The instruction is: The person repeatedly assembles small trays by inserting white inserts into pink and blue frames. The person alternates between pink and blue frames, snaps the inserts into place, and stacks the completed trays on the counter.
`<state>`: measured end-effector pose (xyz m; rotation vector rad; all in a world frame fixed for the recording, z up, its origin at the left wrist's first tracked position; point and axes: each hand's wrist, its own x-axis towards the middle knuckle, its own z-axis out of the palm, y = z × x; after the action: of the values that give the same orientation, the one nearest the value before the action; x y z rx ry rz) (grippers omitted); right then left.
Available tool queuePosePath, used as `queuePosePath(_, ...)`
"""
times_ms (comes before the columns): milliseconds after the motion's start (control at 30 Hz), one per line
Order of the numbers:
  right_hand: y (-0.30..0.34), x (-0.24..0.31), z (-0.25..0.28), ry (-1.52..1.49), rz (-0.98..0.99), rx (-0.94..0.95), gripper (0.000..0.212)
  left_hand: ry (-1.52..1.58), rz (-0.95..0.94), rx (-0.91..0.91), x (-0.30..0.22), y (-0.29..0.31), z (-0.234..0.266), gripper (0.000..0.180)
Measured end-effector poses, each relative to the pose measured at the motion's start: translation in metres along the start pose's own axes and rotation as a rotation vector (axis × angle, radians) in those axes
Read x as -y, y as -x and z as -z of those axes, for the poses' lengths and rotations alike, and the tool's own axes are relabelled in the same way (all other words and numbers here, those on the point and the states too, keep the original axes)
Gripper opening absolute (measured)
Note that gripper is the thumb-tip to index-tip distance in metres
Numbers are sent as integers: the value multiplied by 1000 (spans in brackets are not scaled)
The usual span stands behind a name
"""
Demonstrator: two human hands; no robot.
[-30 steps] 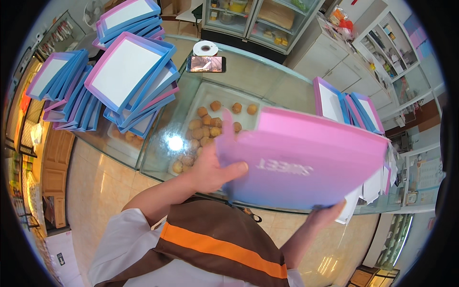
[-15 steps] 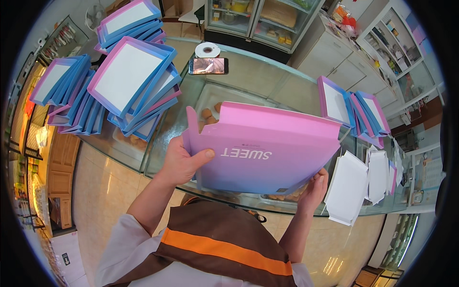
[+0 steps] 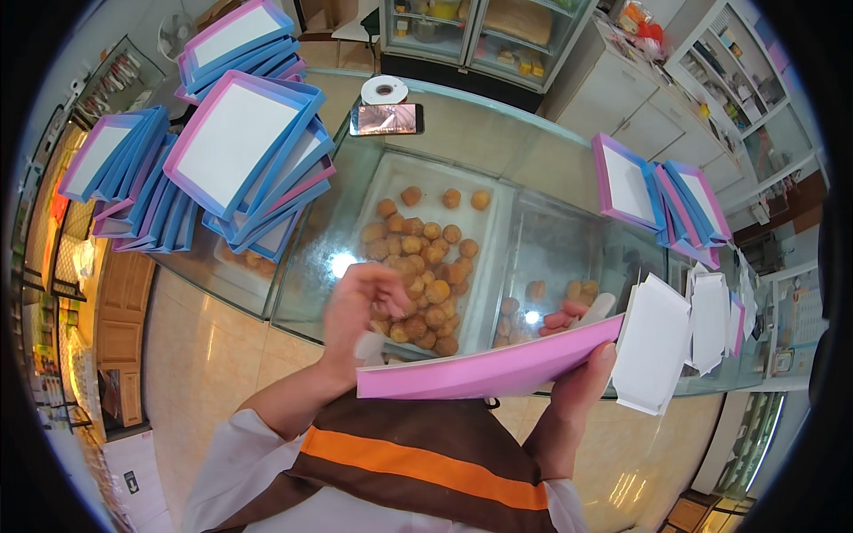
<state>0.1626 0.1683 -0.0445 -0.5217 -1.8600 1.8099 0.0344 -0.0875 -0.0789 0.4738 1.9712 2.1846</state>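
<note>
A pink cardboard box piece (image 3: pixel 489 364), with its long side toward me, is held level over the near edge of the glass counter. My right hand (image 3: pixel 582 369) grips its right end, thumb on the near pink side and fingers beyond the far side. A pale flap (image 3: pixel 604 307) stands up beside those fingers. At the left end, my left hand (image 3: pixel 362 306) is open, its fingers loosely curled in the air and slightly blurred. Another pale flap (image 3: pixel 368 346) lies against its palm. The inside of the box piece is mostly hidden.
Round brown pastries (image 3: pixel 426 266) fill trays under the glass. Stacks of pink-and-blue box trays (image 3: pixel 240 147) stand at left; more trays (image 3: pixel 631 182) are at right. White cardboard pieces (image 3: pixel 653 342) lie near my right hand. A phone (image 3: pixel 386 120) leans by a ribbon roll (image 3: pixel 385 90).
The box piece has tipped from showing its broad printed face to showing a long pink side, and sits lower. My left hand has let go of the face; my right hand still grips the right end.
</note>
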Motion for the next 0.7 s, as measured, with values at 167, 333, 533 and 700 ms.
queuePosePath(167, 2, -1, -15, 18, 133, -203, 89, -101, -488, -130, -36, 17, -6, 89)
queuePosePath(333, 14, 2, -7, -61, 119, 63, 87, -186, -300, 224, -51, 12, 4, 93)
queuePosePath(533, 17, 30, -17, -229, -9, -16, 64, 39, -354, -77, -34, 13, -15, 77)
queuePosePath(700, 18, 19, -34, -119, 199, -275, 39, 10, -511, -257, -31, 3, -30, 53)
